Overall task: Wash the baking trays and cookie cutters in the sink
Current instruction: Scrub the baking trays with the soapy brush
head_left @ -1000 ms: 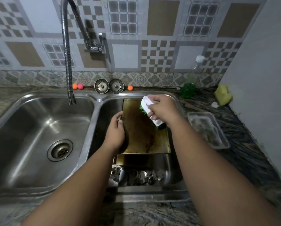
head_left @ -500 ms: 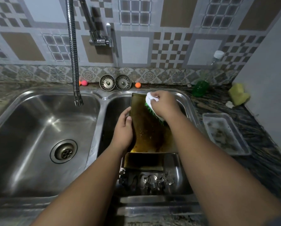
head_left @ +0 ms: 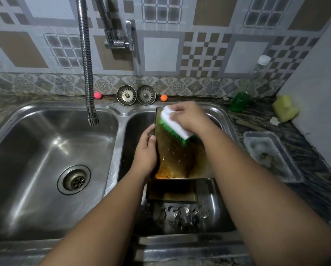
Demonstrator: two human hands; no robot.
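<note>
A brown, stained baking tray (head_left: 177, 160) leans tilted in the right sink basin (head_left: 221, 212), its far edge near the basin's back rim. My left hand (head_left: 146, 151) grips the tray's left edge. My right hand (head_left: 191, 117) holds a white scrub brush (head_left: 173, 125) whose green bristles press on the tray's upper part. A second, darker tray (head_left: 171, 191) lies below it in the basin. Several metal cookie cutters (head_left: 185, 215) sit on the basin floor at the near side.
The left basin (head_left: 45, 150) has a drain, with the flexible faucet spout (head_left: 86, 70) hanging over it. Two metal strainers (head_left: 136, 95) and small coloured balls stand on the back ledge. A green soap bottle (head_left: 239, 100), a yellow sponge (head_left: 284, 108) and a clear plastic container (head_left: 272, 156) are on the right counter.
My right hand has slid the brush left and up the tray toward its far left corner. My left hand keeps its hold on the tray's edge. The camera moved closer.
</note>
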